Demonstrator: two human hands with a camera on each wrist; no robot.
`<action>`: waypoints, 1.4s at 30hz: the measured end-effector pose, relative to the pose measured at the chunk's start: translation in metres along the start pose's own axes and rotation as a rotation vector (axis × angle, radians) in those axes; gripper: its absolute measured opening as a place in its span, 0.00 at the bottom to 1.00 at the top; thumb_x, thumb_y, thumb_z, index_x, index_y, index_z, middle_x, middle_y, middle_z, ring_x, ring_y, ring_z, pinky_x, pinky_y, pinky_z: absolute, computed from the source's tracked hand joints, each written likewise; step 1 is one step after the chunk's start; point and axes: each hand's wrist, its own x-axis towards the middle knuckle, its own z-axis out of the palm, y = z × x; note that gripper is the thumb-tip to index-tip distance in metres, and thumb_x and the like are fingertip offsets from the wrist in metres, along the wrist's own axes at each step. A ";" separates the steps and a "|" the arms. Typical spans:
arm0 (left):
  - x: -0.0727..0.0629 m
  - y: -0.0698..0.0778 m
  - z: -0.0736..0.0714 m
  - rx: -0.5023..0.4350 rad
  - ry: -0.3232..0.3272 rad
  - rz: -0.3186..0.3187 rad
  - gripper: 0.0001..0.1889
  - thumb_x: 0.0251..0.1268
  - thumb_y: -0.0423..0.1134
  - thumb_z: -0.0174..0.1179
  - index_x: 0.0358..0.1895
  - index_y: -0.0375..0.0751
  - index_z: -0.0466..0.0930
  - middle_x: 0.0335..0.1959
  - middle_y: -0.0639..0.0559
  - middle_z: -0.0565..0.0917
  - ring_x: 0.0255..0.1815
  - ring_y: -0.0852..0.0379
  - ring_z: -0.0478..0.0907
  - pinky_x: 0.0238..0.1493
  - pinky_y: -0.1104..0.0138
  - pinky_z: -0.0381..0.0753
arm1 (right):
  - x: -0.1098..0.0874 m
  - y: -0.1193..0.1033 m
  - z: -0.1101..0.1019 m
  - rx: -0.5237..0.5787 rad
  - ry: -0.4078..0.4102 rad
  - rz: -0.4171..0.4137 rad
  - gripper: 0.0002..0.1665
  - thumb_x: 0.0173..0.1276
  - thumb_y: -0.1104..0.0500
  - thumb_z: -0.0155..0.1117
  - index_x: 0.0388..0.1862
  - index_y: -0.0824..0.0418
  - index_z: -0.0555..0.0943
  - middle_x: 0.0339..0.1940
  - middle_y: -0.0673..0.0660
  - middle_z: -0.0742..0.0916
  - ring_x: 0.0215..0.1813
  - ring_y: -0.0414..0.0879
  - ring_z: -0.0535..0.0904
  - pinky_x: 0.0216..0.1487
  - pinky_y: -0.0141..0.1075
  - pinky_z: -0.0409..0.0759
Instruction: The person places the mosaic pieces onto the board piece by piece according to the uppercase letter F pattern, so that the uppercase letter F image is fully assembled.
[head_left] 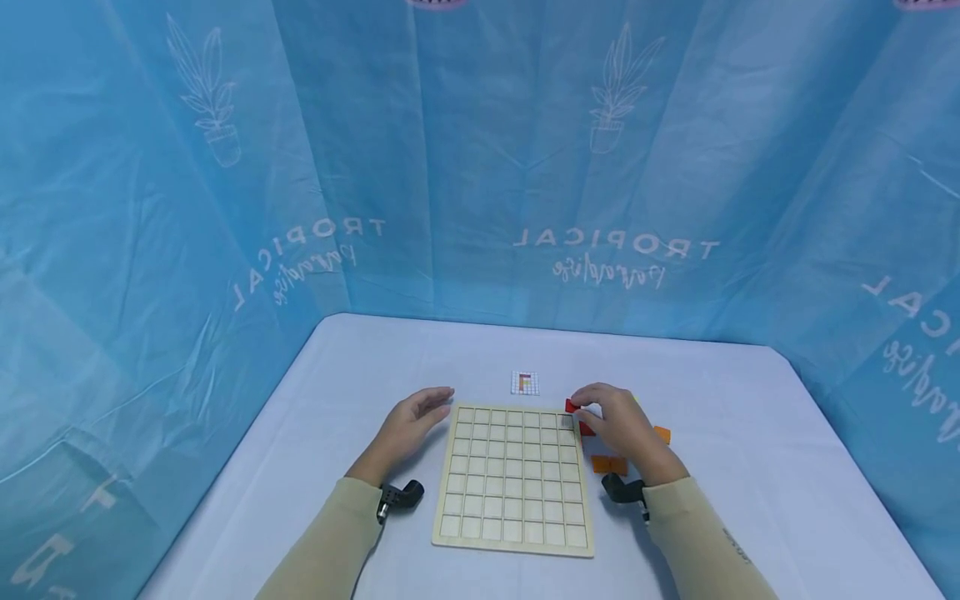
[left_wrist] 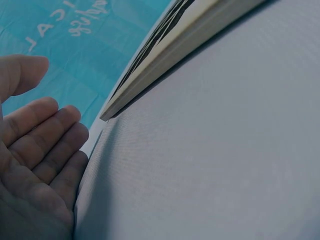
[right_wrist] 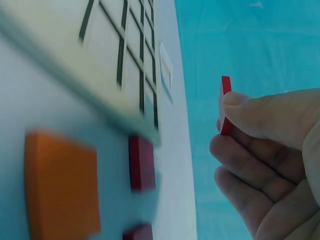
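My right hand (head_left: 621, 427) pinches a red square tile (right_wrist: 226, 86) between thumb and fingertips, near the far right corner of a pale wooden grid board (head_left: 513, 547). In the right wrist view the tile stands on edge in the pinch, its other fingers loosely bent below. Another red tile (right_wrist: 142, 163) lies close along the board's right edge. My left hand (head_left: 405, 427) holds nothing and hovers beside the board's far left corner, its fingers slightly bent and thumb apart, as the left wrist view shows.
A small card (head_left: 525, 383) with a coloured grid pattern lies beyond the board. Right of the board are two orange tiles (head_left: 601, 464) side by side and another orange tile (head_left: 662, 434) beyond my right wrist. A blue printed curtain (head_left: 480, 167) surrounds the white table (head_left: 360, 358).
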 end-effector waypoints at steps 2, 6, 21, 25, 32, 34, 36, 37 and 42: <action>0.000 0.000 0.000 0.001 -0.001 0.004 0.21 0.80 0.47 0.62 0.70 0.47 0.79 0.68 0.57 0.80 0.73 0.53 0.73 0.75 0.54 0.68 | 0.001 -0.005 0.003 0.010 -0.003 -0.028 0.12 0.70 0.65 0.75 0.52 0.60 0.91 0.55 0.55 0.88 0.62 0.56 0.82 0.65 0.55 0.80; 0.001 -0.001 -0.001 -0.006 -0.009 0.010 0.22 0.80 0.48 0.62 0.70 0.47 0.79 0.68 0.57 0.80 0.72 0.53 0.73 0.75 0.55 0.68 | 0.003 -0.015 0.011 0.045 -0.028 -0.053 0.11 0.70 0.65 0.76 0.50 0.59 0.92 0.53 0.52 0.88 0.61 0.53 0.83 0.64 0.52 0.81; 0.000 0.000 -0.001 0.004 -0.015 0.010 0.22 0.80 0.47 0.62 0.71 0.47 0.79 0.68 0.58 0.80 0.73 0.54 0.72 0.75 0.55 0.68 | 0.006 -0.046 0.033 0.090 -0.127 -0.126 0.13 0.67 0.66 0.77 0.50 0.59 0.92 0.52 0.50 0.89 0.61 0.51 0.83 0.65 0.51 0.81; 0.001 -0.001 -0.001 0.008 -0.013 0.016 0.21 0.80 0.47 0.61 0.70 0.47 0.79 0.68 0.58 0.80 0.73 0.54 0.72 0.75 0.55 0.68 | 0.007 -0.051 0.038 0.073 -0.136 -0.142 0.13 0.67 0.65 0.78 0.51 0.58 0.91 0.52 0.49 0.89 0.60 0.50 0.83 0.64 0.48 0.82; 0.001 -0.001 0.000 0.007 -0.008 0.020 0.21 0.81 0.45 0.61 0.71 0.47 0.79 0.68 0.57 0.80 0.73 0.53 0.73 0.75 0.54 0.68 | 0.010 -0.059 0.046 0.086 -0.164 -0.183 0.14 0.68 0.66 0.77 0.52 0.58 0.91 0.51 0.49 0.89 0.58 0.47 0.83 0.62 0.45 0.83; 0.000 -0.001 0.000 0.005 -0.007 0.023 0.21 0.81 0.44 0.61 0.71 0.47 0.79 0.68 0.56 0.80 0.72 0.52 0.73 0.75 0.54 0.68 | 0.012 -0.061 0.049 0.086 -0.169 -0.187 0.14 0.69 0.64 0.77 0.53 0.57 0.91 0.52 0.48 0.89 0.58 0.46 0.83 0.63 0.45 0.82; 0.000 -0.001 0.000 0.000 -0.008 0.030 0.21 0.81 0.44 0.61 0.71 0.46 0.79 0.68 0.55 0.80 0.72 0.51 0.73 0.75 0.53 0.68 | 0.013 -0.062 0.052 0.077 -0.171 -0.199 0.14 0.69 0.63 0.77 0.53 0.57 0.91 0.52 0.48 0.89 0.58 0.45 0.83 0.63 0.44 0.82; 0.000 -0.001 -0.001 0.000 -0.008 0.031 0.21 0.81 0.44 0.61 0.71 0.46 0.79 0.68 0.55 0.80 0.72 0.51 0.73 0.75 0.53 0.68 | 0.014 -0.063 0.054 0.076 -0.172 -0.204 0.14 0.69 0.63 0.77 0.53 0.57 0.91 0.52 0.48 0.89 0.58 0.45 0.83 0.63 0.44 0.82; 0.000 -0.001 -0.001 0.004 -0.007 0.026 0.21 0.80 0.46 0.62 0.70 0.47 0.80 0.68 0.56 0.80 0.72 0.52 0.73 0.75 0.53 0.69 | 0.017 -0.064 0.061 0.074 -0.179 -0.211 0.13 0.69 0.62 0.78 0.52 0.56 0.91 0.51 0.47 0.89 0.57 0.44 0.83 0.62 0.42 0.83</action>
